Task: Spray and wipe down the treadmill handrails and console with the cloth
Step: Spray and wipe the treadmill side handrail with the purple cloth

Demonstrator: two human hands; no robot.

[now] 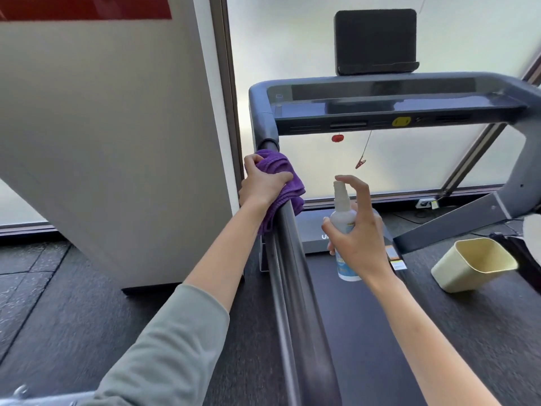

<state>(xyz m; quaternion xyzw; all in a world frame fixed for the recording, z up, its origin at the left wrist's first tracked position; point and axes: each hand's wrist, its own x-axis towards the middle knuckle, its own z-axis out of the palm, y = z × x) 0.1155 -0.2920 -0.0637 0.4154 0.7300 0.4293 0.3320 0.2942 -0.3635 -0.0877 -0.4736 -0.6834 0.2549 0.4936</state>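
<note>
Frosted window panes (307, 48) across the back, dark rubber flooring (52, 303) below, treadmill (503, 92) filling the middle as the landmark. Left of the treadmill, a tall white panel (117, 142) leaning on the floor, red strip along its top edge. On the treadmill's crossbar, a glossy dark console (380, 101) with a yellow oval button (401, 121) on its front lip; above the console, a black tablet-like screen (376, 42) propped upright. Running from the console's left corner toward the camera, a long dark handrail (295, 288); to its right, the black belt (366, 332). Right of the belt, a cream plastic bin (474, 263) tipped on its side on the floor. Near the upper end of the handrail, a purple cloth (288, 183) draped over the rail, clasped by the left hand (263, 186), fingers curled round cloth and rail together, grey sleeve pushed up the forearm. Just right of the handrail, above the belt, a small white spray bottle (344, 227) held upright in the right hand (360, 235), fingers wrapped round its body, index finger bent over the nozzle top. Under the console, a red safety key (337, 138) hanging, and a red clip (360, 164) dangling on a cord.
</note>
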